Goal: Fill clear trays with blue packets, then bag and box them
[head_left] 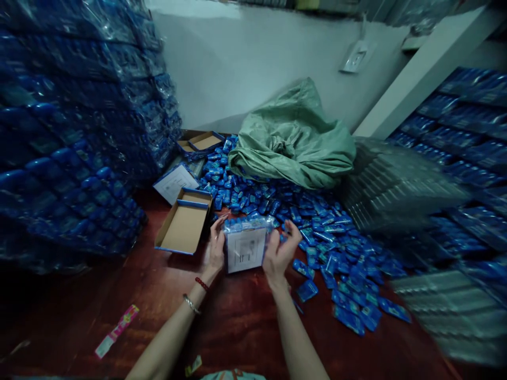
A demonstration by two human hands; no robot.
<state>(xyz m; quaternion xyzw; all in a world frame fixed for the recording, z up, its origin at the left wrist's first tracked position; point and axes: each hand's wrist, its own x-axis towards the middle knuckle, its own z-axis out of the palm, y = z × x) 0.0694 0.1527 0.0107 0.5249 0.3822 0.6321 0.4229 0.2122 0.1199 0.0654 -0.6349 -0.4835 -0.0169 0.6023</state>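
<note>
Box [246, 247] of blue packets sits wrapped in clear film, held over worktop [237, 322] between both hands: left hand [216, 248] and right hand [280, 252] pinching its sides. Loose packets [336, 248] remain piled; empty box [185, 226] waits open beside it.

No legible text: only blurred marks on the clear pack's white label [246, 249].

Two hands — left hand [216, 248], right hand [280, 253] — share one clear pack [246, 244]. Three open boxes [184, 221] beyond the left hand; one green sack [295, 137]; blue packets [336, 248] too many to count.
</note>
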